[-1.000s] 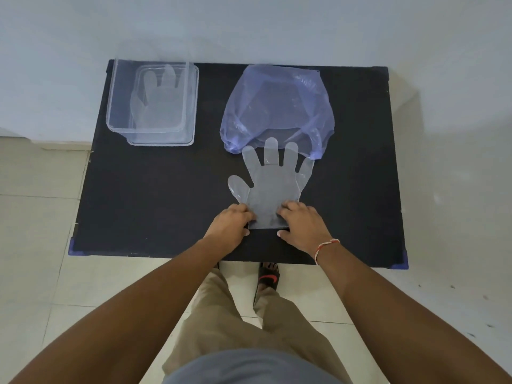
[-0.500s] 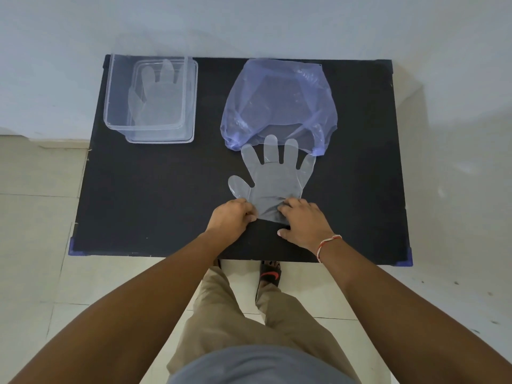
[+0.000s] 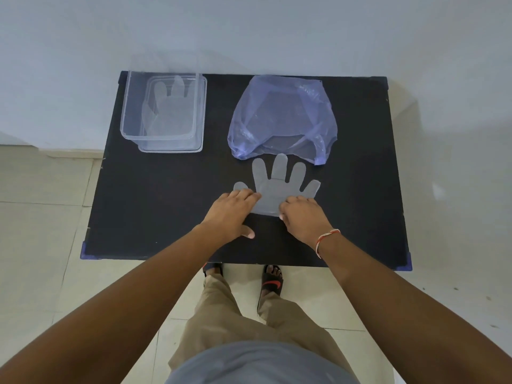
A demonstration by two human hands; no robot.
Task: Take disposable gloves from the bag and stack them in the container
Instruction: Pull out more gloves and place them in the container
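Note:
A clear disposable glove (image 3: 277, 187) lies flat on the black table (image 3: 155, 206), fingers pointing toward the mouth of the pale purple plastic bag (image 3: 282, 115). My left hand (image 3: 232, 214) lies on the glove's thumb side with its fingers bent down onto the cuff. My right hand (image 3: 302, 217) grips the cuff's right edge. At the table's far left corner stands a clear plastic container (image 3: 126, 106) with a stack of gloves (image 3: 166, 115) lying flat inside it.
The table's far edge meets a white wall (image 3: 277, 37). Tiled floor (image 3: 41, 217) runs along the left and under the near edge. My legs and sandalled feet (image 3: 273, 281) stand at the near edge. Bare black tabletop lies between container and glove.
Both hands have slid forward over the glove's cuff and cover more of it. The glove stays in front of the bag. The view has shifted so the table sits lower in frame.

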